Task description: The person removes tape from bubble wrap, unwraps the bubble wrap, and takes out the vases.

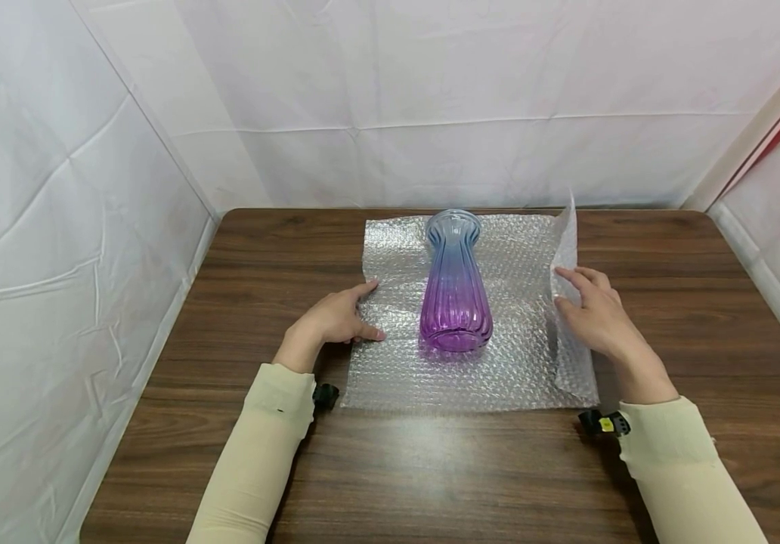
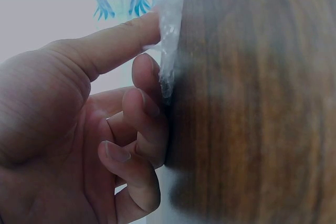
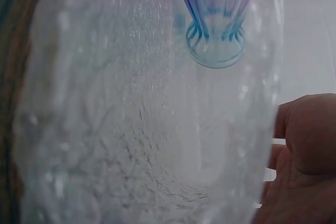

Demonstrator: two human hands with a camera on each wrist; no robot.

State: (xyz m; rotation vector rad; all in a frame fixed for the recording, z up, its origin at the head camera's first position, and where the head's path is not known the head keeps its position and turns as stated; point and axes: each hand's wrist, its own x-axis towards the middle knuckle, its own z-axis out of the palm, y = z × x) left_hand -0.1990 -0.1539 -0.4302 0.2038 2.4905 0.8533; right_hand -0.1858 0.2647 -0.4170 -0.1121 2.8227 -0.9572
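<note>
A ribbed glass vase (image 1: 456, 295), blue at the neck and purple at the base, lies on a sheet of bubble wrap (image 1: 397, 378). Its mouth points to the far edge of the table. At the sheet's left edge rests my left hand (image 1: 330, 317), thumb and index finger spread apart on the wrap; in the left wrist view the other fingers bend loosely beside the edge. The sheet's right side stands raised as a flap. Against its outer face my right hand (image 1: 597, 308) touches the wrap with extended fingers, partly hidden behind the flap in the right wrist view.
The brown wood-grain table (image 1: 403, 476) carries the sheet close to its far edge. White cloth walls (image 1: 431, 159) stand behind and at both sides. A small black device (image 1: 604, 423) sits at each wrist.
</note>
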